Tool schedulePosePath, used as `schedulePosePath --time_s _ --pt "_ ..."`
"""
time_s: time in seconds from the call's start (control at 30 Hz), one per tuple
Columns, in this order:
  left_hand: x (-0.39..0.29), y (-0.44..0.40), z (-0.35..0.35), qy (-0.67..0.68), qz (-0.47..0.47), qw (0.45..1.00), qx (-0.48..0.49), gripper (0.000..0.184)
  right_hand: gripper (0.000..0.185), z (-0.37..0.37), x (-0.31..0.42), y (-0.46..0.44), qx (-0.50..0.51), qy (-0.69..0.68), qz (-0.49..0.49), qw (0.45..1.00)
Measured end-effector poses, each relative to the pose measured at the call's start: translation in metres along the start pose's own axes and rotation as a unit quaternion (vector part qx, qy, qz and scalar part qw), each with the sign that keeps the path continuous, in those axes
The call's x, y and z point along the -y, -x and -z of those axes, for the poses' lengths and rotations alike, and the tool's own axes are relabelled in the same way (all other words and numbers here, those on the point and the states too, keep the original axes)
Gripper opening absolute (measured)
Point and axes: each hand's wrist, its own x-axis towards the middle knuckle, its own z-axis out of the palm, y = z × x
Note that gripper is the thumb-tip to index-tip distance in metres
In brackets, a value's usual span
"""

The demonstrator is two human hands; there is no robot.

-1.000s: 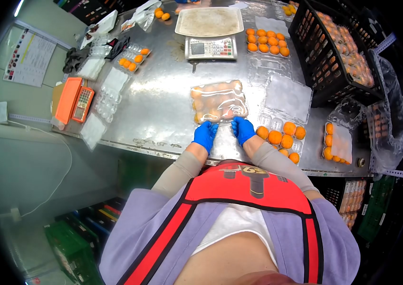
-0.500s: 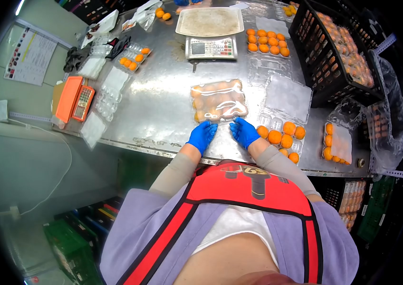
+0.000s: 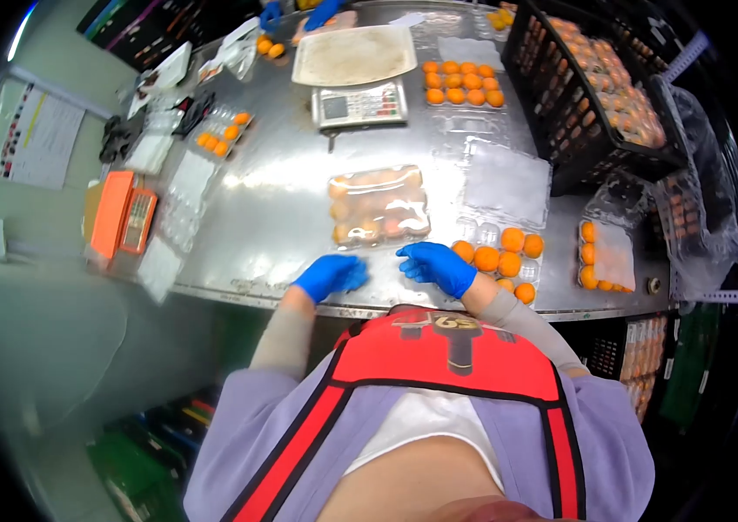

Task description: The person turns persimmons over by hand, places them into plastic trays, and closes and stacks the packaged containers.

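A closed clear clamshell pack of orange fruit (image 3: 379, 207) lies on the metal table (image 3: 256, 235) in front of me. Just below its left corner is my left hand (image 3: 332, 277), in a blue glove, touching nothing, its fingers somewhat blurred. My right hand (image 3: 435, 267), also gloved in blue, hovers under the pack's right corner with fingers apart and empty. To its right sits an open clear tray (image 3: 493, 233), partly filled with loose orange fruit (image 3: 509, 264), its lid lined with a white pad (image 3: 506, 184).
A scale (image 3: 358, 104) with a pale pan stands behind the pack. Another filled tray (image 3: 463, 84) lies at the back right beside a black crate (image 3: 595, 104). An orange scale (image 3: 124, 217) is at the left edge. A co-worker's blue-gloved hand (image 3: 324, 13) shows at the far side.
Both my hands have let go of the pack's front edge and drawn back and apart. The view has shifted slightly. At the far side, the co-worker's blue gloves have come further into view.
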Motion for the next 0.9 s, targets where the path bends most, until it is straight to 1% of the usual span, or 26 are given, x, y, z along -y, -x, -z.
schedulePosePath --time_s 0.03,0.07,0.13,0.17,0.2,0.23,0.27,0.3,0.33,0.37,0.4,0.43,0.57,0.6,0.67,0.7,0.77,0.8,0.83,0.9 --pt "-0.012 0.01 0.005 -0.061 0.016 0.998 0.019 0.033 0.025 0.011 0.006 0.006 -0.019 0.002 0.064 0.998" --pt "-0.023 0.018 0.012 -0.092 -0.001 0.996 0.015 0.032 0.026 0.021 0.012 0.013 -0.036 0.005 0.124 0.992" --pt "-0.049 0.019 0.017 -0.064 -0.051 0.997 -0.01 0.032 0.026 0.032 0.045 0.039 -0.114 0.008 0.145 0.983" --pt "-0.064 0.018 0.007 -0.042 -0.1 0.993 -0.048 0.034 0.024 0.048 0.05 0.041 -0.115 -0.021 0.199 0.973" --pt "-0.079 0.013 -0.003 -0.02 -0.149 0.985 -0.085 0.035 0.024 0.064 0.061 0.042 -0.168 0.0 0.219 0.961" --pt "-0.097 -0.004 -0.011 -0.018 -0.175 0.98 -0.094 0.038 0.026 0.077 0.073 0.047 -0.205 0.026 0.239 0.949" --pt "-0.116 -0.027 -0.023 -0.019 -0.195 0.975 -0.101 0.041 0.026 0.106 0.091 0.044 -0.236 0.042 0.315 0.918" --pt "-0.13 -0.04 -0.037 -0.017 -0.201 0.975 -0.095 0.041 0.025 0.121 0.103 0.045 -0.239 0.043 0.332 0.912" --pt "-0.142 -0.053 -0.051 -0.016 -0.207 0.974 -0.089 0.041 0.022 0.135 0.113 0.042 -0.264 0.033 0.347 0.899" --pt "-0.149 -0.072 -0.058 -0.02 -0.212 0.974 -0.072 0.042 0.021 0.147 0.125 0.037 -0.287 0.041 0.354 0.889" --pt "-0.155 -0.092 -0.064 -0.023 -0.217 0.974 -0.056 0.042 0.021 0.156 0.134 0.032 -0.333 0.07 0.358 0.869" --pt "-0.159 -0.109 -0.071 -0.028 -0.23 0.972 -0.039 0.046 0.021 0.168 0.141 0.027 -0.351 0.084 0.362 0.86" --pt "-0.18 -0.179 -0.096 -0.01 -0.234 0.971 -0.052 0.045 0.026 0.2 0.172 0.008 -0.39 0.125 0.363 0.837" --pt "-0.185 -0.198 -0.099 -0.012 -0.229 0.971 -0.069 0.047 0.026 0.211 0.179 -0.001 -0.392 0.123 0.356 0.839" --pt "-0.194 -0.226 -0.107 -0.014 -0.216 0.972 -0.089 0.049 0.03 0.237 0.192 -0.024 -0.424 0.143 0.35 0.823" --pt "-0.199 -0.237 -0.112 -0.008 -0.214 0.97 -0.113 0.046 0.031 0.247 0.198 -0.037 -0.441 0.112 0.332 0.826" --pt "-0.21 -0.258 -0.119 0.0 -0.21 0.965 -0.155 0.04 0.029 0.266 0.21 -0.058 -0.44 0.115 0.316 0.833" --pt "-0.212 -0.277 -0.115 0.0 -0.201 0.967 -0.158 0.04 0.028 0.275 0.217 -0.07 -0.438 0.12 0.307 0.836" --pt "-0.212 -0.302 -0.108 0.01 -0.21 0.965 -0.154 0.043 0.028 0.292 0.223 -0.087 -0.437 0.118 0.298 0.84" --pt "-0.215 -0.332 -0.103 0.037 -0.202 0.968 -0.145 0.062 0.033 0.328 0.228 -0.119 -0.431 0.179 0.271 0.842"
